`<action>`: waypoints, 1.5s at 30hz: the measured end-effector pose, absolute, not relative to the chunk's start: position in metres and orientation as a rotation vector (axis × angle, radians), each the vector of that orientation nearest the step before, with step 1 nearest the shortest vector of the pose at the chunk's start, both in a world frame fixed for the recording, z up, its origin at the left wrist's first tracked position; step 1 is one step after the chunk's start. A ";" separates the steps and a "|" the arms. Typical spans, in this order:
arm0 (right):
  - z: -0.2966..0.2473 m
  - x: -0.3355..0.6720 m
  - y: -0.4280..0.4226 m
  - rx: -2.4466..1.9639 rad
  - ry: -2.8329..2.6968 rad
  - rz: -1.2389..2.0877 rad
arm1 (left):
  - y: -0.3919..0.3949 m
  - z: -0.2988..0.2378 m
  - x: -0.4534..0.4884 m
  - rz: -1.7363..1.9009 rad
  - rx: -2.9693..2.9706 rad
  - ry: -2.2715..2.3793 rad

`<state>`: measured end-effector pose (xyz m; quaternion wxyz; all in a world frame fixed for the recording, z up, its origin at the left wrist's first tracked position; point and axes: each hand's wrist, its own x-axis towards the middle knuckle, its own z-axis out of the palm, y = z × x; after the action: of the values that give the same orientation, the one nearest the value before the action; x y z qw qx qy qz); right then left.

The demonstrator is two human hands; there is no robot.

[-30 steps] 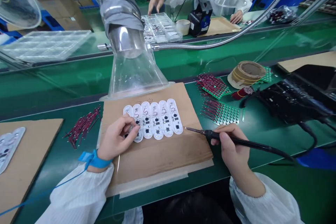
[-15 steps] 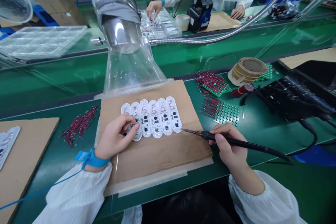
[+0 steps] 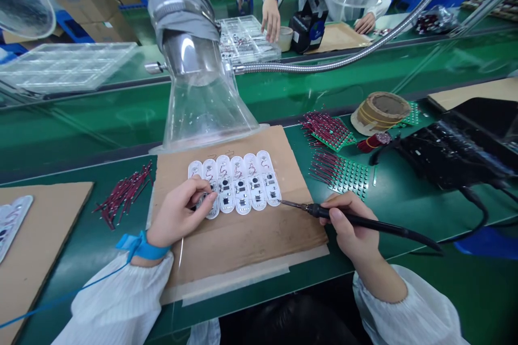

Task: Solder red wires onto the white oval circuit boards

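A panel of white oblong circuit boards, joined side by side with black chips and thin red wires, lies on a brown cardboard sheet. My left hand, wearing a blue wrist strap, rests over the panel's left end. Its fingers are curled, thumb near index finger; anything pinched there is hidden. Below that hand runs a thin pale strand. In my right hand is a soldering iron, held like a pen. Its tip is at the lower edge of the rightmost board.
A clear fume hood stands behind the cardboard. Red wires lie left; green boards with red wires, a tape roll and a black device are right. Opposite, a co-worker's hand hovers beside a clear tray.
My hands, the iron and the panel keep nearly the same places, with a slight shift of the view. Across the bench, the co-worker's hand has moved right from over the tray.
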<state>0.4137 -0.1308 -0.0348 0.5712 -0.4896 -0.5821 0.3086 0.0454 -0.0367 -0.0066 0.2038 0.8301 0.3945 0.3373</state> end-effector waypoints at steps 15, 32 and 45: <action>-0.039 0.417 -0.132 -1.129 -1.419 0.758 | -0.037 -0.005 0.046 0.920 2.289 1.115; -0.036 0.416 -0.131 -1.129 -1.443 0.762 | -0.036 -0.001 0.050 0.934 2.316 1.107; -0.028 0.406 -0.131 -1.101 -1.272 0.788 | -0.036 -0.006 0.044 0.964 2.295 1.105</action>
<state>0.4064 -0.1309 -0.0277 0.5987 -0.4745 -0.5485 0.3399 0.0442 -0.0355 -0.0064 0.2076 0.8244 0.3969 0.3462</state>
